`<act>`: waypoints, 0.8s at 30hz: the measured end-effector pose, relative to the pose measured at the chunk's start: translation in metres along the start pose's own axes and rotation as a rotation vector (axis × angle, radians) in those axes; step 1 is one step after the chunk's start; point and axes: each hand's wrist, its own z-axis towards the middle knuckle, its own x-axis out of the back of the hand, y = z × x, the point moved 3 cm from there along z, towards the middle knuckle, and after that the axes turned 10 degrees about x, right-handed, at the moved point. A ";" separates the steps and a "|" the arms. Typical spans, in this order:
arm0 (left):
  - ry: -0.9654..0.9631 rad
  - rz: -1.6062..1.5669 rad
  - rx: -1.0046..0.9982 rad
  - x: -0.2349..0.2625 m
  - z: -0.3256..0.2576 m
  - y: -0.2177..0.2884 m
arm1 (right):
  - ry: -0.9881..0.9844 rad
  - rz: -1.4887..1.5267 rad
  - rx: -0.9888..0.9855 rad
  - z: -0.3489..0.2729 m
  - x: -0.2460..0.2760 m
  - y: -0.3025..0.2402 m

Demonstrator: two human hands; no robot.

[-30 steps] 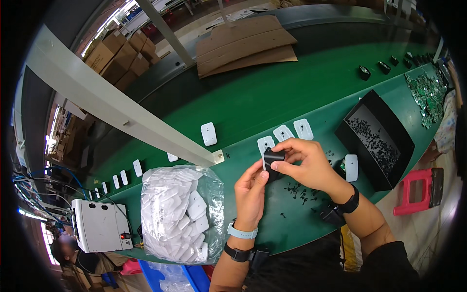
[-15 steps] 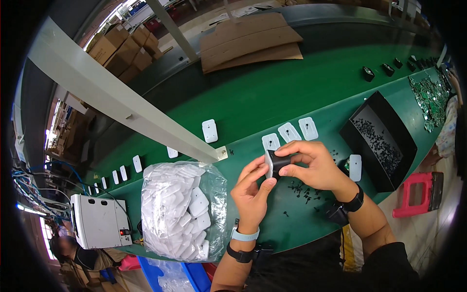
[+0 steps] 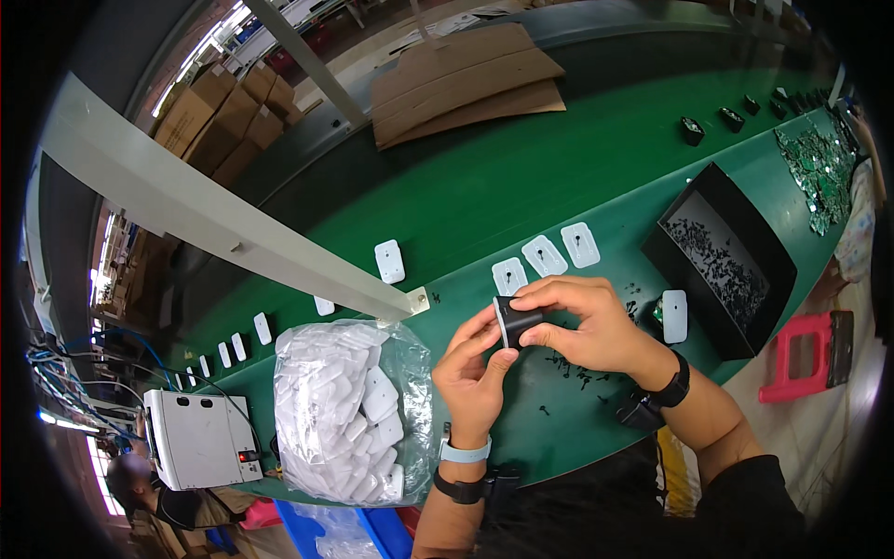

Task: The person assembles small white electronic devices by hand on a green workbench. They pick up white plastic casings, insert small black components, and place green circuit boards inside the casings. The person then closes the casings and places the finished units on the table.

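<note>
Both hands hold one small case above the near part of the green table. It has a black plastic housing (image 3: 523, 323) and a white cover (image 3: 503, 322) on its left side. My left hand (image 3: 473, 382) pinches the cover edge between thumb and fingers. Wrapped over the housing from the other side is my right hand (image 3: 591, 326), its thumb underneath. Just beyond the fingers lie three white covers: a near one (image 3: 507, 272), a middle one (image 3: 544, 255) and a far one (image 3: 580, 244), with small black pieces on them. Loose black pieces (image 3: 585, 374) are scattered under my right hand.
A clear bag of white covers (image 3: 326, 410) lies left, beside a white machine (image 3: 200, 447). A black box (image 3: 698, 298) of small black pieces stands right, near another white cover (image 3: 675, 317). A slanted metal post (image 3: 233, 228) crosses the left. Cardboard (image 3: 466, 84) lies at the back.
The whole view has shifted slightly. The housing is turned a little between my hands, showing more of its black side. Both hands keep their hold.
</note>
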 end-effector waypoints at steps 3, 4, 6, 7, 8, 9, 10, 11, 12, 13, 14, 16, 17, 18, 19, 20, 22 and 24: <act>0.057 0.153 -0.087 -0.001 -0.001 0.003 | 0.080 0.223 -0.134 -0.004 -0.007 0.010; 0.083 0.217 -0.128 -0.001 -0.001 0.004 | 0.105 0.308 -0.185 -0.005 -0.009 0.014; 0.100 0.331 -0.173 -0.001 -0.001 0.006 | 0.110 0.319 -0.192 -0.006 -0.013 0.017; 0.110 0.389 -0.195 -0.001 -0.001 0.007 | 0.113 0.326 -0.196 -0.007 -0.015 0.018; 0.127 0.367 -0.186 -0.002 -0.001 0.009 | 0.112 0.345 -0.173 -0.009 -0.017 0.018; 0.153 0.352 -0.181 -0.003 0.001 0.011 | 0.109 0.375 -0.171 -0.008 -0.017 0.019; 0.175 0.334 -0.174 -0.005 0.002 0.013 | 0.110 0.402 -0.172 -0.008 -0.016 0.019; 0.197 0.317 -0.167 -0.005 0.003 0.014 | 0.111 0.429 -0.172 -0.008 -0.015 0.020; 0.187 0.327 -0.167 -0.004 0.003 0.014 | 0.105 0.402 -0.158 -0.008 -0.015 0.020; 0.180 0.338 -0.168 -0.003 0.003 0.014 | 0.096 0.378 -0.145 -0.008 -0.015 0.021; 0.172 0.349 -0.168 -0.002 0.002 0.015 | 0.088 0.353 -0.131 -0.008 -0.015 0.022; 0.188 0.420 -0.227 -0.002 0.001 0.018 | 0.066 0.435 -0.139 -0.007 -0.015 0.025; 0.196 0.458 -0.256 -0.002 0.000 0.021 | 0.055 0.477 -0.143 -0.007 -0.014 0.027; 0.192 0.518 -0.308 -0.004 -0.003 0.026 | 0.036 0.534 -0.156 -0.008 -0.014 0.028; 0.185 0.575 -0.360 -0.008 -0.006 0.032 | 0.019 0.588 -0.167 -0.010 -0.013 0.030; 0.178 0.633 -0.411 -0.010 -0.008 0.036 | 0.003 0.642 -0.179 -0.010 -0.013 0.031; 0.177 0.641 -0.437 -0.010 -0.008 0.036 | -0.012 0.681 -0.184 -0.010 -0.014 0.035; 0.166 0.639 -0.438 -0.011 -0.007 0.036 | -0.011 0.675 -0.188 -0.011 -0.013 0.035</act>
